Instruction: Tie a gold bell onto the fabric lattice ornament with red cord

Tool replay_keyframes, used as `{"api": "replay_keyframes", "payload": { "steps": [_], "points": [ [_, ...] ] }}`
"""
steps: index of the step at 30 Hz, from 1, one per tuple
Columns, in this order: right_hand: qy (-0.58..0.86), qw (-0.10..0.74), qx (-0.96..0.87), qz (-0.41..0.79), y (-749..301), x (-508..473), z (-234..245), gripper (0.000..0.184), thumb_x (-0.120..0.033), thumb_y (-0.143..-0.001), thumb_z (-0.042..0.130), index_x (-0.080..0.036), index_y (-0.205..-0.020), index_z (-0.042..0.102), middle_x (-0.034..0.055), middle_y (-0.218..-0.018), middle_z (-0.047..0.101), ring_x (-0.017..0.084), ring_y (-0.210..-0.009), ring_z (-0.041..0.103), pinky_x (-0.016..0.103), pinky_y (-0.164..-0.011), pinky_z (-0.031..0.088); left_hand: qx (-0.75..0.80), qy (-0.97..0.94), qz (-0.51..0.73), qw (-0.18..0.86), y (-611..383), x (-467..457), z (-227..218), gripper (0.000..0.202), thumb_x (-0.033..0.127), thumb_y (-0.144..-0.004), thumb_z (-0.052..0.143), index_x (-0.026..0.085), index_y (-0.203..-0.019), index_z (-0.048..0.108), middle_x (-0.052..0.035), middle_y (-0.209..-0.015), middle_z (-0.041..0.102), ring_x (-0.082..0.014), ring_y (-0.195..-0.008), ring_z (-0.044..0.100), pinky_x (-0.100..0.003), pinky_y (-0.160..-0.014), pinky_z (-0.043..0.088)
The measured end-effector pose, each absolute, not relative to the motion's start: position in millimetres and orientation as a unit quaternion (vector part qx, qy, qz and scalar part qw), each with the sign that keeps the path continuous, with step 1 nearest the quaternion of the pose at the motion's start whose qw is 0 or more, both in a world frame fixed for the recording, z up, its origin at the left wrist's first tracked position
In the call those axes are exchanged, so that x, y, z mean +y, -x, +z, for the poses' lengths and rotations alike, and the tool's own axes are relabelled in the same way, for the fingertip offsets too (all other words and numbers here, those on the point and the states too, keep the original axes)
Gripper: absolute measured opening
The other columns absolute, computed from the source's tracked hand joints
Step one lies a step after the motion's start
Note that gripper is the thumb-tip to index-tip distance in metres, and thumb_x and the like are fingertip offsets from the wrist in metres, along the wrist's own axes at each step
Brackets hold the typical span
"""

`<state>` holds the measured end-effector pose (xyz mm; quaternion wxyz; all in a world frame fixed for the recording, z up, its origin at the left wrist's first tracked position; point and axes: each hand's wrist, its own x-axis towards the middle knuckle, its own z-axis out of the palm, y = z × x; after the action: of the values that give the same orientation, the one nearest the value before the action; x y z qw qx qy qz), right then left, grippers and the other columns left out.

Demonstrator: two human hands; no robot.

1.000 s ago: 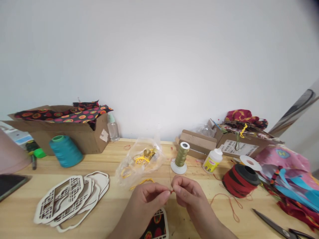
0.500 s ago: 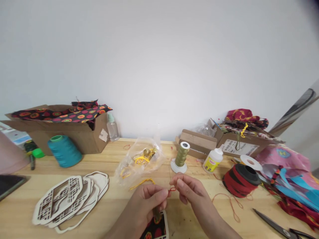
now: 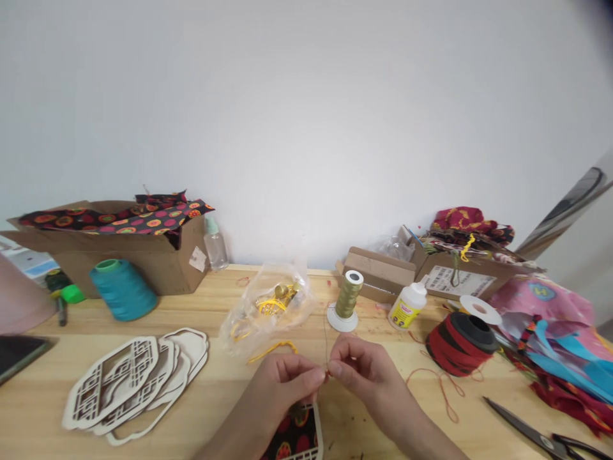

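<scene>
My left hand pinches a short bit of red cord between thumb and forefinger, just above the tabletop. Close against it, my right hand pinches the same cord, so only a sliver of red shows between the fingertips. Below the left hand lies a pale frame backed with dark patterned fabric, partly covered by the wrist. A thin olive thread runs from the spool of olive thread down toward my fingertips; whether I hold its end, I cannot tell.
Pale cut-out frames lie stacked at left, near a teal thread cone. A plastic bag sits behind my hands. To the right stand a glue bottle, a red cord spool and open scissors.
My right hand has moved left and down to meet the left hand. The small red loop that showed between them is now mostly hidden by the fingertips.
</scene>
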<state>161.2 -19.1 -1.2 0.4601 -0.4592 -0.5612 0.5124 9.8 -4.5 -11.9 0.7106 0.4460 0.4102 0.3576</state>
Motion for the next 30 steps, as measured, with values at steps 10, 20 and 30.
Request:
{"api": "replay_keyframes", "payload": {
  "steps": [10, 20, 30],
  "points": [
    [0.338, 0.488, -0.322, 0.737, -147, -25, -9, 0.027, -0.034, -0.061, 0.07, -0.013, -0.06, 0.053, -0.0049, -0.052, 0.039, 0.006, -0.045, 0.027, 0.02, -0.042, 0.013, 0.366, -0.381, 0.378, 0.76, -9, -9, -2, 0.025, 0.029, -0.058, 0.069, 0.013, -0.043, 0.057, 0.0017, -0.044, 0.049, -0.0094, -0.048, 0.039, -0.023, -0.051, 0.029],
    [0.345, 0.508, -0.323, 0.72, -150, -23, -10, 0.031, -0.038, -0.061, 0.07, -0.014, -0.06, 0.051, -0.0058, -0.052, 0.036, 0.005, -0.045, 0.026, 0.019, -0.042, 0.015, 0.361, -0.445, 0.395, 0.717, -10, -10, -6, 0.022, 0.034, -0.058, 0.07, 0.015, -0.067, 0.067, 0.003, -0.05, 0.054, -0.0059, -0.041, 0.04, -0.019, -0.043, 0.031],
    [0.355, 0.506, -0.351, 0.704, -151, -22, -9, 0.031, -0.039, -0.062, 0.069, -0.014, -0.061, 0.05, -0.0057, -0.053, 0.038, 0.005, -0.044, 0.024, 0.02, -0.043, 0.014, 0.425, -0.593, 0.376, 0.571, -8, -10, 1, 0.016, 0.029, -0.067, 0.061, 0.017, -0.066, 0.07, -0.0027, -0.059, 0.063, -0.0158, -0.059, 0.05, -0.023, -0.055, 0.038]
  ]
}}
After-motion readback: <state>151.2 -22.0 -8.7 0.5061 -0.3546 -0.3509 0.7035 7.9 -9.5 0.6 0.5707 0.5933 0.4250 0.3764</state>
